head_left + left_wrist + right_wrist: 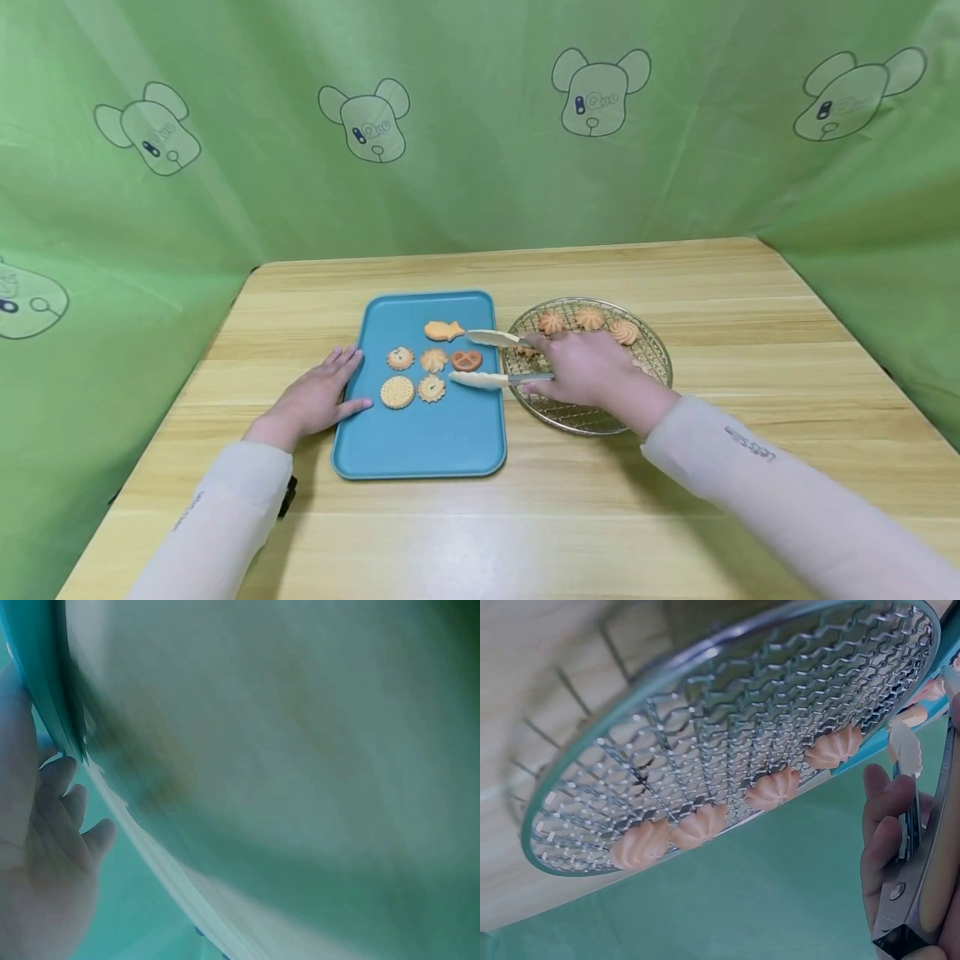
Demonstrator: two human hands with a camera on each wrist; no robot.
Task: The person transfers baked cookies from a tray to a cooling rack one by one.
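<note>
My left hand [318, 396] lies at the left edge of the blue tray [420, 450], fingers extended along its rim. In my right hand [588, 371] I grip a pair of tongs [483, 381] with pale scalloped tips and metal arms. The tips are spread apart over the tray's right side. Between them lies a brown pretzel-shaped cookie [467, 361]. A fish-shaped cookie [444, 331] sits just beyond the upper tip. Left of the pretzel are a round dotted cookie [397, 392] and several small fluted ones [432, 388]. The right wrist view shows the tongs' metal handle [900, 900] within my fingers.
A round wire rack [577, 421] stands right of the tray, under my right hand. Several piped cookies [589, 317] lie along its far part, including a swirled one [623, 331]. A green curtain [480, 192] hangs behind the wooden table [750, 350].
</note>
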